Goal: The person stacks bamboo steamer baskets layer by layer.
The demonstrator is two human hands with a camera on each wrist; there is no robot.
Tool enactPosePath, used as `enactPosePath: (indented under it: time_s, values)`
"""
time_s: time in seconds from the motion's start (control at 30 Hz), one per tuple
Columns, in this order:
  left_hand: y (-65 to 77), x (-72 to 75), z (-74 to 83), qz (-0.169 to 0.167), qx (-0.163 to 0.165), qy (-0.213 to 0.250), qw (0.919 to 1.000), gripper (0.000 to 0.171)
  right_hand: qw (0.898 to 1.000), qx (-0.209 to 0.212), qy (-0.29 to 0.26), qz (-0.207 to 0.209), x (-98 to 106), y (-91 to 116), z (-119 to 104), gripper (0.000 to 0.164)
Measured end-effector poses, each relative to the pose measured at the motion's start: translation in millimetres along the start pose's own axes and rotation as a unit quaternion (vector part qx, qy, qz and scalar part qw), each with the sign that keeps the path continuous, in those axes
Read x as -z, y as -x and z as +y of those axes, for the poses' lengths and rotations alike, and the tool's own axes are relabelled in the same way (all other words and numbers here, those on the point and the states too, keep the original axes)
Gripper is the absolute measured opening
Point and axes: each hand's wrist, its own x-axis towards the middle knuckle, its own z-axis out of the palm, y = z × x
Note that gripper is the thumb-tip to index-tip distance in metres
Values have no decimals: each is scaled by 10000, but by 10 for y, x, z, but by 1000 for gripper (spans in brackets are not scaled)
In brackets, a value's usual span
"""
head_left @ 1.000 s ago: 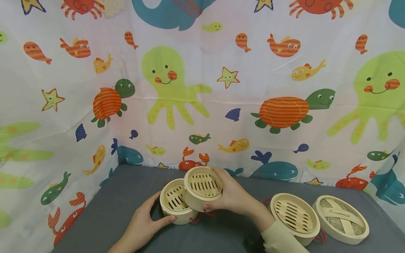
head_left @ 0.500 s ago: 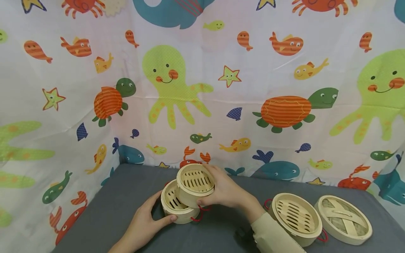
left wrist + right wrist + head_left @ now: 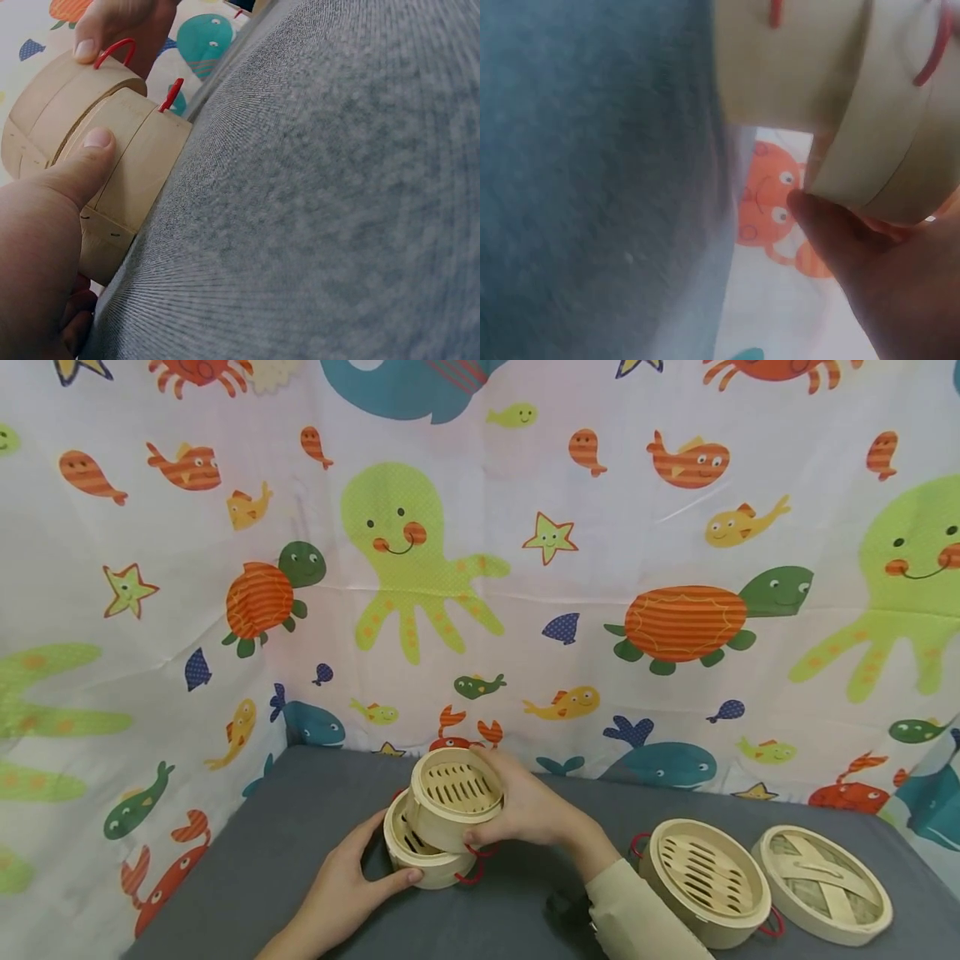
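Two small bamboo steamer baskets are together near the middle of the head view. The lower basket (image 3: 431, 875) sits on the grey table, its side gripped between the thumb and fingers of my left hand (image 3: 347, 883). My right hand (image 3: 532, 806) holds the upper basket (image 3: 442, 828) by its right side. That basket overlaps the lower one's slatted top and is offset toward the right. In the left wrist view, the upper basket (image 3: 67, 105) leans against the rim of the lower basket (image 3: 146, 165). Red cord loops hang from both. The right wrist view shows my fingers around the upper basket (image 3: 900, 112).
At the right of the table (image 3: 300, 827) stand a third slatted steamer basket (image 3: 705, 881) with red loops and a woven bamboo lid (image 3: 825, 885). A dark object (image 3: 566, 910) lies beside my right sleeve. A sea-animal curtain (image 3: 480, 610) hangs behind.
My right hand has moved left with the upper basket, which now covers more of the lower one. My left hand keeps its grip on the lower basket.
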Motion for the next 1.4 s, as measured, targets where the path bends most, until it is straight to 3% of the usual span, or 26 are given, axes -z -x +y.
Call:
enactPosePath:
  time_s: [0.53, 0.97, 1.13, 1.4]
  values:
    - [-35, -35, -24, 86, -165, -106, 9998, 110, 9971, -262, -719, -40, -112, -20, -73, 128]
    - [-20, 6, 11, 9, -180, -198, 9996, 113, 9989, 116, -462, -50, -185, -14, -125, 122]
    - [-10, 6, 4, 35, -172, -188, 9997, 116, 9995, 236, 16, -213, -220, -43, -167, 123]
    - [0, -10, 0, 49, -219, -162, 9996, 119, 9995, 72, 151, -271, -246, -46, -139, 126]
